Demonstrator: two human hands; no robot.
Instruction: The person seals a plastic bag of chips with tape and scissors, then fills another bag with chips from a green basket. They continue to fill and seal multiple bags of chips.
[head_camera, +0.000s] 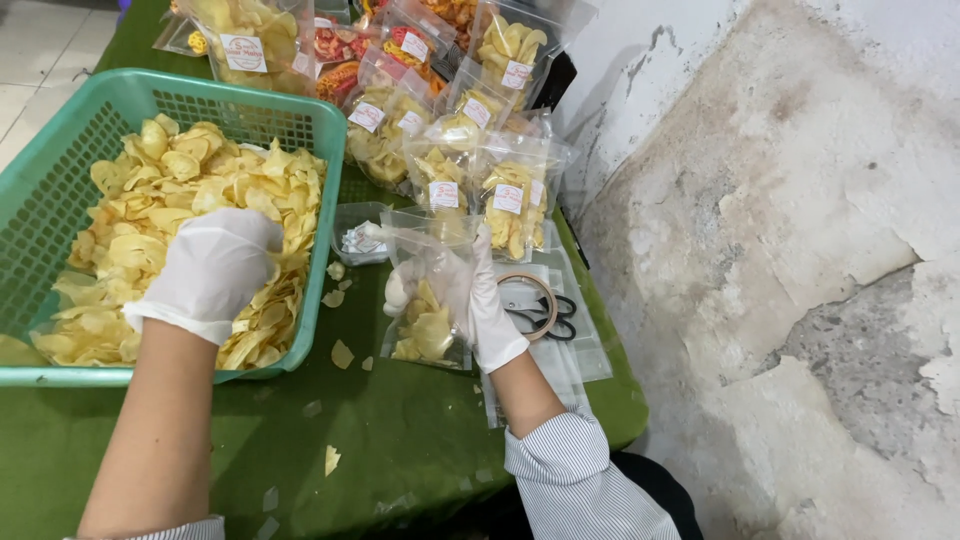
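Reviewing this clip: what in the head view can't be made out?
- Left hand fingertips: buried in the chips in the green basket, so any grasp is hidden.
- Right hand: partly behind the clear bag it holds.
- Scissors: partly covered by the tape roll.
- Packed bags: back rows cut off by the top edge.

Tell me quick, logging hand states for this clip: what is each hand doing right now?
Left hand: closed on a handful of chips in the green basket.
Right hand: closed, holding a clear bag partly filled with chips.
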